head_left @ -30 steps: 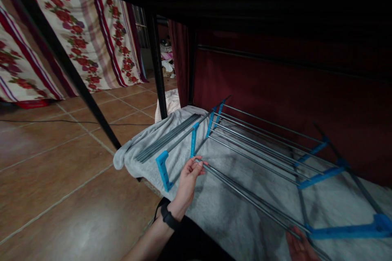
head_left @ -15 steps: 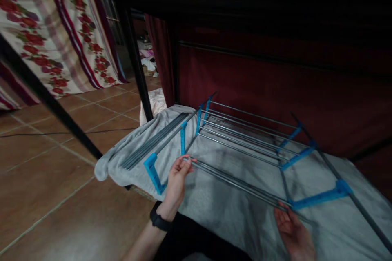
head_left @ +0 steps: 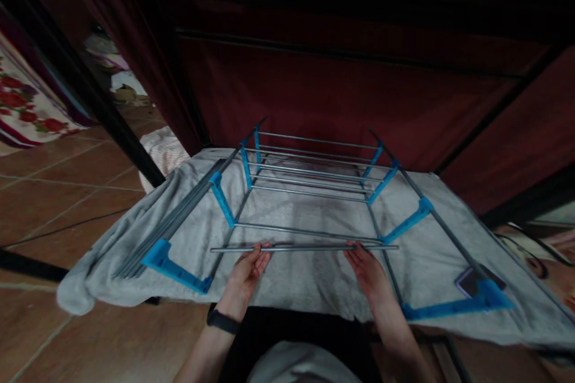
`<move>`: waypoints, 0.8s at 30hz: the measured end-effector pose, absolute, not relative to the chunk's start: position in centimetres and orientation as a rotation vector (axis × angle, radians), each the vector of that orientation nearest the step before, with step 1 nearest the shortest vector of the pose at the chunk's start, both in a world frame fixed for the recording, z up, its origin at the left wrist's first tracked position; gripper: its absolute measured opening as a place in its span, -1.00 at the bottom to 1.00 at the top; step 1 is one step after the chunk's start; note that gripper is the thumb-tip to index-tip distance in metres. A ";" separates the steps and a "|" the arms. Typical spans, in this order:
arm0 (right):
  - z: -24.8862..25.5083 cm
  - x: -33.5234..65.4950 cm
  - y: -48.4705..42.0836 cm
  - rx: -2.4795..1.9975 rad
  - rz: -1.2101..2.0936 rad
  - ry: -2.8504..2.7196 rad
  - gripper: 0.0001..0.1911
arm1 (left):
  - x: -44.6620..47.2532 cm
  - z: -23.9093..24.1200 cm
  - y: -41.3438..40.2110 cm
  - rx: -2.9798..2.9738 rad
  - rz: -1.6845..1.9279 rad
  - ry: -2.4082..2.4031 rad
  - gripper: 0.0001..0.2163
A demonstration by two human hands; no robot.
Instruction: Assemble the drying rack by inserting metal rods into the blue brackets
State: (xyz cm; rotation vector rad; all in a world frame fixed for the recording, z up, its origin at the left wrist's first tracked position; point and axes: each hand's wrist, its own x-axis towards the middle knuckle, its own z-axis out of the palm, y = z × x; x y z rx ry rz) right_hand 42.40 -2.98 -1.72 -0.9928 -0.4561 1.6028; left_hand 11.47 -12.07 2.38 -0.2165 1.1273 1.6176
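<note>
Both of my hands hold a thin grey metal rod [head_left: 305, 248] level across the front part of a rack frame. My left hand [head_left: 248, 268] pinches it left of its middle. My right hand [head_left: 366, 269] grips it right of the middle, fingertips curled around it. The rack frame has dark grey side tubes with blue plastic brackets [head_left: 222, 198]. Just behind the held rod, another rod [head_left: 291, 229] spans between a left bracket and a right bracket [head_left: 408, 221]. Several crossbars [head_left: 309, 178] join the brackets farther back. The front brackets [head_left: 177, 269] have no rod between them.
A bundle of loose grey rods [head_left: 168, 221] lies left of the frame on a grey blanket [head_left: 296, 278]. A phone-like dark object [head_left: 469, 280] rests by the front right bracket. Black bed posts [head_left: 108, 114] and a dark red curtain [head_left: 309, 90] surround the blanket.
The view has swung right. My left hand has moved from the rod's end toward its middle, and my right hand has moved inward. The held rod is now apart from the rod behind it.
</note>
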 end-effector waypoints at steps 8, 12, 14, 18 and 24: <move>-0.9 42.3 -3.1 -0.960 1.547 -0.392 -0.87 | 10.9 1.5 -10.2 -0.238 1.553 1.182 -0.78; -0.6 43.7 -2.9 -0.957 1.434 -0.369 -0.86 | 10.1 1.3 -9.6 -0.221 1.561 1.217 -0.78; -0.5 44.3 -2.9 -0.964 1.410 -0.372 -0.84 | 10.1 1.3 -9.5 -0.210 1.542 1.235 -0.78; -0.5 44.8 -2.8 -0.974 1.388 -0.337 -0.77 | 11.0 1.7 -9.5 -0.207 1.510 1.256 -0.77; -0.7 44.9 -2.8 -0.978 1.346 -0.269 -0.68 | 12.9 1.7 -9.4 -0.185 1.459 1.229 -0.79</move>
